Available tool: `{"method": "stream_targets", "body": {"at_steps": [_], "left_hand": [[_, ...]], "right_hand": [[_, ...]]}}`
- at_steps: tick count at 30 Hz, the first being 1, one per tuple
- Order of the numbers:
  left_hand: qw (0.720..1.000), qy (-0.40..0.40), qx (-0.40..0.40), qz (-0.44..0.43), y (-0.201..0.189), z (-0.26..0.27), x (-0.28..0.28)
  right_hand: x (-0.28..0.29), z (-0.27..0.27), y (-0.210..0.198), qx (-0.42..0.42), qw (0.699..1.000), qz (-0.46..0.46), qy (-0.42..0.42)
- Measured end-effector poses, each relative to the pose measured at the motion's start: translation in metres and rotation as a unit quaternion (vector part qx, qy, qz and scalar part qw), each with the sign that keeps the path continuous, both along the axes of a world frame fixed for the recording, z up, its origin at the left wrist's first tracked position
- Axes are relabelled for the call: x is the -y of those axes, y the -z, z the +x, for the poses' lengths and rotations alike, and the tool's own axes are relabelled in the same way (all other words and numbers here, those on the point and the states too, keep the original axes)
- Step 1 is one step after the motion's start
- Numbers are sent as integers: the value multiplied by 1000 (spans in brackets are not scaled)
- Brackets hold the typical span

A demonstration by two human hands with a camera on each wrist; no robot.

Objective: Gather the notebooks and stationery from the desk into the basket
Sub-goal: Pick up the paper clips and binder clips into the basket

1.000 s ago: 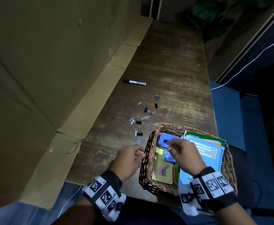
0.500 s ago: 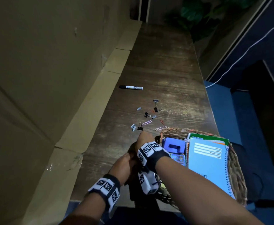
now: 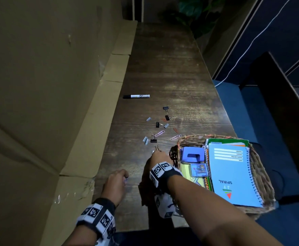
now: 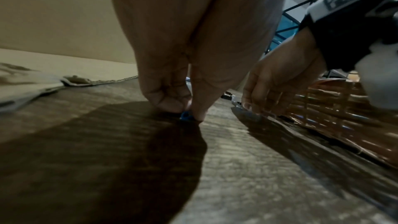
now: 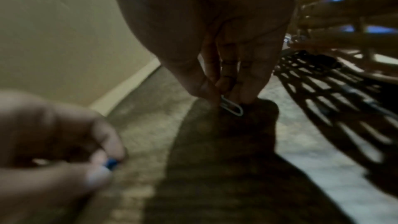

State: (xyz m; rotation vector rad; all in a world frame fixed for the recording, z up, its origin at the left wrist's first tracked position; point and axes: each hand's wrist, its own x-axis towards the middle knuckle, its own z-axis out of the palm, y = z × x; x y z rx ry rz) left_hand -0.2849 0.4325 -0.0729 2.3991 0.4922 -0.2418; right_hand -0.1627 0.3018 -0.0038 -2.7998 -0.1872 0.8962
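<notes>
Clearing the last small stationery: my right hand (image 3: 158, 158) reaches across to the worktop (image 3: 171, 77) just beside the wicker basket (image 3: 262, 176), thumb and fingers closed in a pinch on a pale paper clip (image 5: 231, 106) whose low end seems to touch the wood. My left hand (image 3: 116, 183), at about 7 o'clock from it, has its grip pinched on a small blue clip (image 4: 186, 114) right at the surface.

The notebooks are already gathered; a blue spiral notebook (image 3: 233, 174) lies in the basket over a green one, beside a blue hole punch (image 3: 192, 154). Loose binder clips (image 3: 153, 140) and paper clips lie scattered at 12 o'clock of my right hand, and a black marker (image 3: 136, 96) lies well beyond, toward 11 o'clock.

I judge the step in hand to be picking up clips with both hands. Next, each pinch must lift clear and carry toward 3 o'clock, over the rim, then release; thin wire could slip from so light a hold.
</notes>
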Motion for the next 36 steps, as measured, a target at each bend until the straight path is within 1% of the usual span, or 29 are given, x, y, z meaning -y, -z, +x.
{"method": "stream_targets", "body": {"at_steps": [2,4,6,8,10,12,15,17,19,24,28,30,32,34,36], "left_hand": [[1000,12,-16,10,0,-1,0],[1000,10,-15,3,-5,-2,3],[999,-9,2,-33,-15,0,10],[996,-24,26,-84,-29,3,24],[989,-19,44,-138,-48,10,46],[981,-4,64,-185,-67,20,73],[965,8,76,-249,-90,35,107],[962,21,70,-263,-97,41,123],[962,31,60,-266,-98,45,134],[962,16,44,-270,-92,51,153],[968,8,44,-246,-98,54,158],[974,-42,77,-208,-103,56,148],[973,-122,109,-161,-100,61,128],[973,-173,107,-113,-89,70,103],[979,-178,65,-80,-72,85,85]], "right_hand": [[0,-4,-5,0,1000,24,-9],[11,-5,-18,12,997,71,-2],[36,-4,-37,18,993,114,-6],[75,-3,-55,11,990,137,-9],[113,-3,-66,10,989,147,14],[139,-3,-67,-3,989,145,22],[160,-3,-61,-33,987,156,27],[173,-1,-55,-20,984,173,47],[184,3,-53,-5,979,191,70],[201,14,-50,1,974,217,72],[194,29,-48,9,978,207,34],[190,40,-50,7,979,204,23],[188,56,-55,12,978,208,17],[182,77,-64,43,980,191,-30],[166,106,-73,90,978,139,-129]]}}
